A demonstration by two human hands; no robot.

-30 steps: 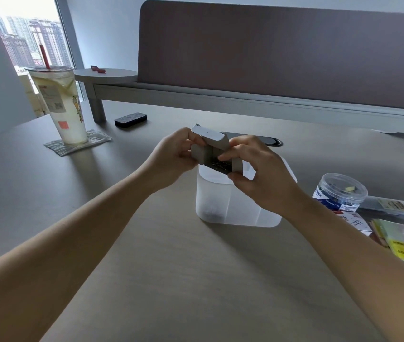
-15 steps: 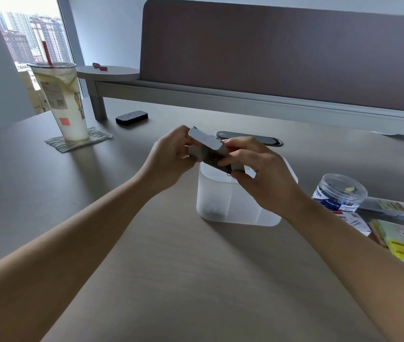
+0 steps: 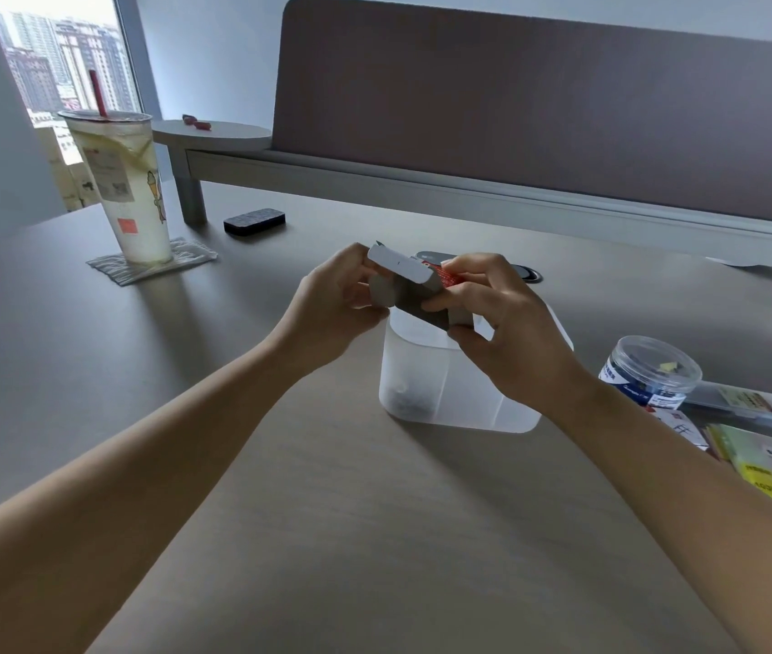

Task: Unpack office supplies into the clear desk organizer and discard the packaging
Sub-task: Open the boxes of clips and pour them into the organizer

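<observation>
A small grey cardboard box (image 3: 415, 295) with a red printed side and an open flap hangs tilted just above the clear desk organizer (image 3: 445, 391). My left hand (image 3: 332, 313) grips the box's left end. My right hand (image 3: 502, 332) pinches its right end between thumb and fingers. The organizer is frosted plastic with dividers, and small dark items lie at the bottom of its left compartment. The box's inside is hidden from me.
At the right lie a round clear jar (image 3: 650, 377) of clips, a flat clear case (image 3: 752, 405) and yellow sticky-note packs (image 3: 771, 469). A tall drink cup (image 3: 120, 186) stands on a coaster at the back left, beside a black remote-like block (image 3: 254, 221). A partition (image 3: 540, 101) runs along the back.
The box has tipped further over the organizer, and its dark opening no longer faces me. Both hands stayed on it and shifted slightly.
</observation>
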